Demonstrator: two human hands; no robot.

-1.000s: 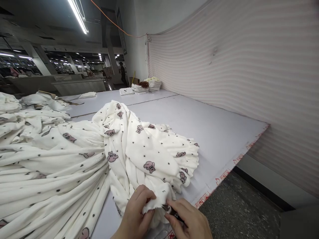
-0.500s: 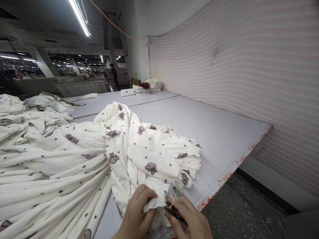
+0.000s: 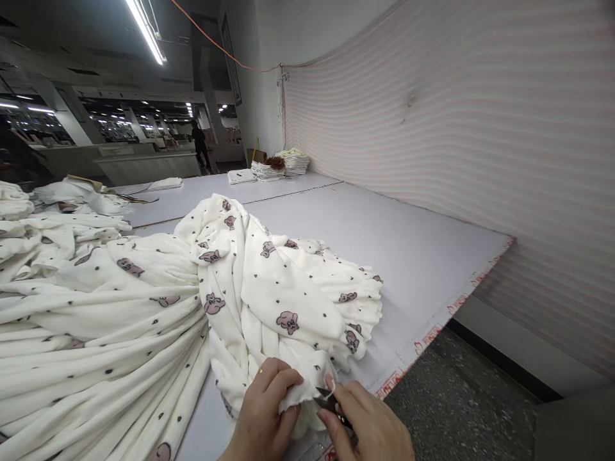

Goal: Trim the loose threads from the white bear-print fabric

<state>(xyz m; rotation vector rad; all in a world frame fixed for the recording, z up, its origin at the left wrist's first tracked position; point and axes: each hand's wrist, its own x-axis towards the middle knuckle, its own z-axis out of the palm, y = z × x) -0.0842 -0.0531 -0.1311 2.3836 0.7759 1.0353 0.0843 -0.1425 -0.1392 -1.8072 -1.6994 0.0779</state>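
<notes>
While the left hand [image 3: 262, 416] pinches a corner of the printed white fleece [image 3: 269, 288] at the near edge of the cutting table [image 3: 408, 256], the right hand [image 3: 372, 428] grips small dark snips [image 3: 327, 402] whose tips meet that corner, so the step looks like trimming the cloth's edge. The next snip likely calls for a taut corner and left fingertips clear of the blades.

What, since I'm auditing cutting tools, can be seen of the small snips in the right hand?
The snips are small, dark and metallic-looking, with pointed blades. The right hand grips them, hiding most of the body. Their tips point left, meeting the pinched edge of the white printed fabric held by the left hand.
</notes>
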